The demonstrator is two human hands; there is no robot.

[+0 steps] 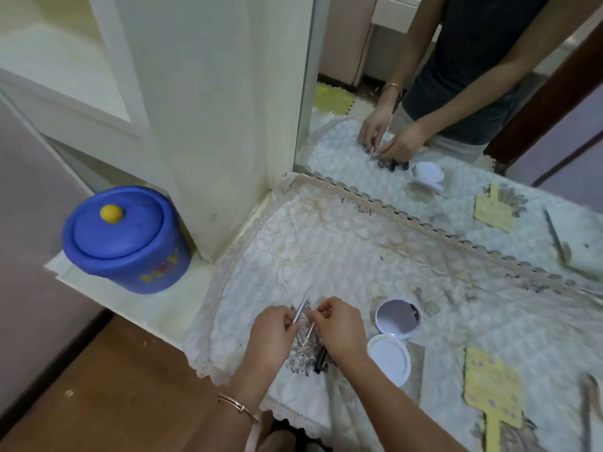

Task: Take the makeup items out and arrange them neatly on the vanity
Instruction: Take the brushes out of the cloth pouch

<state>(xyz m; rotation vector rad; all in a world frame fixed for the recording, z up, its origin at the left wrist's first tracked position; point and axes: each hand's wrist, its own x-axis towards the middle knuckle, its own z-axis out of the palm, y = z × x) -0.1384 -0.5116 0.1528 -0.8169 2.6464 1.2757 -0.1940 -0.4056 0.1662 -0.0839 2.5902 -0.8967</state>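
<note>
My left hand (272, 334) pinches a thin silver pencil-like stick (299, 310) that points up and away. My right hand (341, 327) pinches a second thin pale stick (311, 330) close beside it. Both hands hover over the quilted cloth (326, 249) on the vanity, near its front left part. Under my right hand lie a few dark pencils (321, 362) on the cloth. To the right sits an open white compact mirror (397, 318) with its lid (389, 358) flat, a metal comb (416, 370) beside it.
A yellow paddle-shaped card (492, 389) and a dark slim tool (585, 409) lie at the right. A blue lidded tub (125, 239) stands on the left ledge. The wall mirror (456, 125) behind reflects me and the items. A cream cabinet panel (212, 109) rises at the back left.
</note>
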